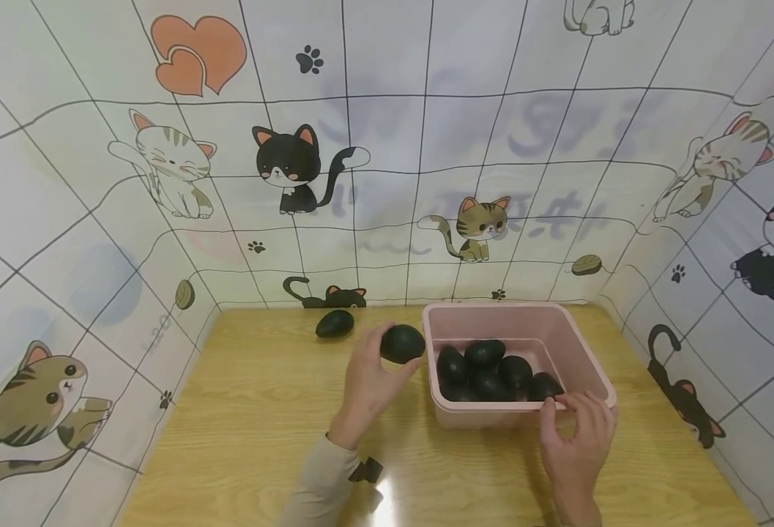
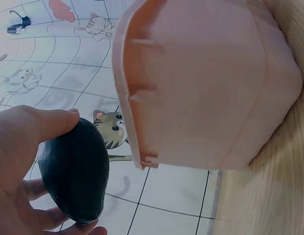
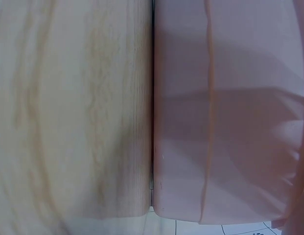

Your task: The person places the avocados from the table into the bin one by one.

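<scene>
My left hand [image 1: 372, 380] grips a dark green avocado [image 1: 403, 344] between thumb and fingers, raised just left of the pink plastic bin [image 1: 492, 416]. In the left wrist view the same avocado [image 2: 76, 171] shows its tapered oval shape beside the bin's outer wall [image 2: 200, 88]. With fingers over the front rim and thumb outside, my right hand [image 1: 578, 439] holds the bin near its front right corner. Several dark avocados [image 1: 485, 353] lie inside the bin, towards its left and front. The right wrist view shows mostly bin wall [image 3: 230, 122], with the hand barely visible at the edge.
Another avocado [image 1: 335, 323] lies on the wooden table [image 1: 248, 410] near its back edge, left of the bin. White sheets with a grid and cartoon cats [image 1: 288, 168] enclose the table at the back and both sides.
</scene>
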`<act>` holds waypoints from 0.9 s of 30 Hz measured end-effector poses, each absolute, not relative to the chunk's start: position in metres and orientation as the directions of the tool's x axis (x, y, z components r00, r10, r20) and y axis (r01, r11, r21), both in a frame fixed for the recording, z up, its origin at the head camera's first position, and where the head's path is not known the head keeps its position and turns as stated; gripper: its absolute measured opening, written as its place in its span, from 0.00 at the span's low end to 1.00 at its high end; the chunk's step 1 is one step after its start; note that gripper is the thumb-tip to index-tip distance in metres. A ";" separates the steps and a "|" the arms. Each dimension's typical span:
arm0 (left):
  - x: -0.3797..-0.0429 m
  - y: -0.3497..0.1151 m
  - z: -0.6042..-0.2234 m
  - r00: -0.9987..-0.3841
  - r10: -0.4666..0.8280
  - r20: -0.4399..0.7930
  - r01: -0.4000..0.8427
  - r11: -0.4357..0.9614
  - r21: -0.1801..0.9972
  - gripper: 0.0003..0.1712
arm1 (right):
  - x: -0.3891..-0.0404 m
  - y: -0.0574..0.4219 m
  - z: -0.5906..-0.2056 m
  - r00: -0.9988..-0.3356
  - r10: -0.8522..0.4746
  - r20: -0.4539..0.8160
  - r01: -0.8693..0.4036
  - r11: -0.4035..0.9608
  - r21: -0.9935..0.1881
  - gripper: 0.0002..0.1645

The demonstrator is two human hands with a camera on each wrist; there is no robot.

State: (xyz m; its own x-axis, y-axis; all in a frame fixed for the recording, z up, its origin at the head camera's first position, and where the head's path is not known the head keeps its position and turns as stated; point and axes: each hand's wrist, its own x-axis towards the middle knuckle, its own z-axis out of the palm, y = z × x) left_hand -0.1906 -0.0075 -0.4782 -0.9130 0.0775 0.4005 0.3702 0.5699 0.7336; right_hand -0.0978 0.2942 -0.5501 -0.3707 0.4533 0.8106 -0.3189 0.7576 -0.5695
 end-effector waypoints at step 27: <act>-0.179 0.031 -0.472 -0.906 0.198 0.374 0.417 0.567 0.710 0.44 | -0.099 0.295 -0.550 -0.382 0.476 0.792 -0.309 0.742 -0.595 0.12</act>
State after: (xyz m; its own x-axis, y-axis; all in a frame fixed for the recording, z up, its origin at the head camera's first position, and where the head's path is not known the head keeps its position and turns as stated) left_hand -0.1793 0.0307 -0.4719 -0.9060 0.1982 0.3741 0.4173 0.5669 0.7103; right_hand -0.0986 0.2947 -0.5496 -0.3816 0.4759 0.7924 -0.3094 0.7421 -0.5946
